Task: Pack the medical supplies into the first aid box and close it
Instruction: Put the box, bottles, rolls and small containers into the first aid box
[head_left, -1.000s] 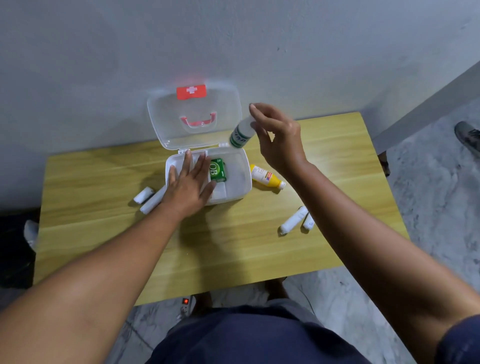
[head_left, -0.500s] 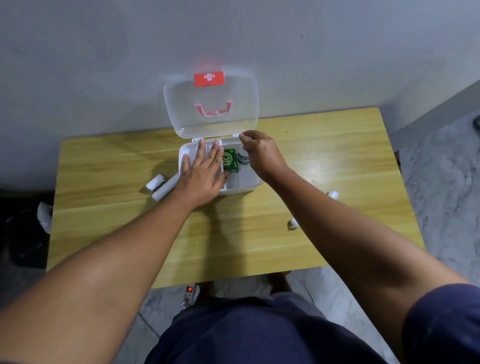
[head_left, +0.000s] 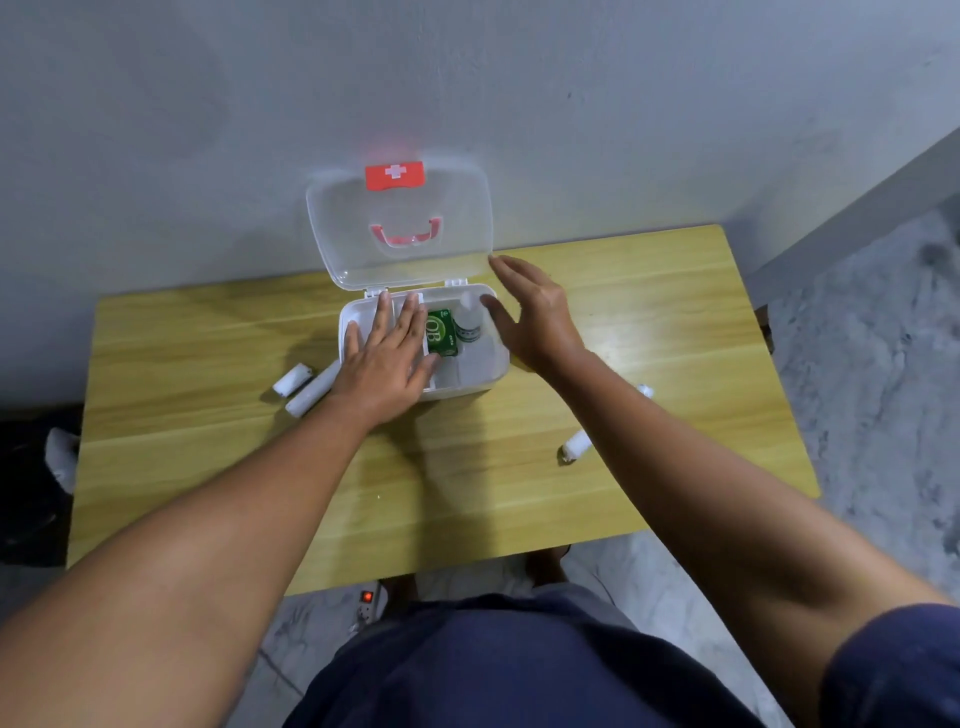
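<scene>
The first aid box (head_left: 475, 371) was made of white, slightly see-through plastic with rounded corners, and it stood on a table (head_left: 208, 332) with a smooth yellow wood-grain top. Its clear lid (head_left: 337, 234) stood open and upright against the grey wall (head_left: 623, 104), with a red clasp (head_left: 394, 174) at its top edge and a red handle (head_left: 406, 235) in the middle.

Inside the box lay a green packet (head_left: 440, 332) with white letters, and just to its right a small white bottle (head_left: 469, 321) with a green band on the label (it lay with the cap toward the wall). The near right part of the box looked bare.

The left hand (head_left: 384, 364) lay flat over the left half of the box, fingers spread and straight, the fingertips near the hinge edge. The right hand (head_left: 537, 317) hovered at the right rim of the box with fingers open and loosely spread, holding nothing; the thumb was just beside the bottle, but I cannot tell if it touched.

Two white rolls (head_left: 306, 387) lay on the table left of the box, one partly under the left wrist. Two more rolls (head_left: 575, 447) showed beside the right forearm, partly hidden. The near part of the table was free.
</scene>
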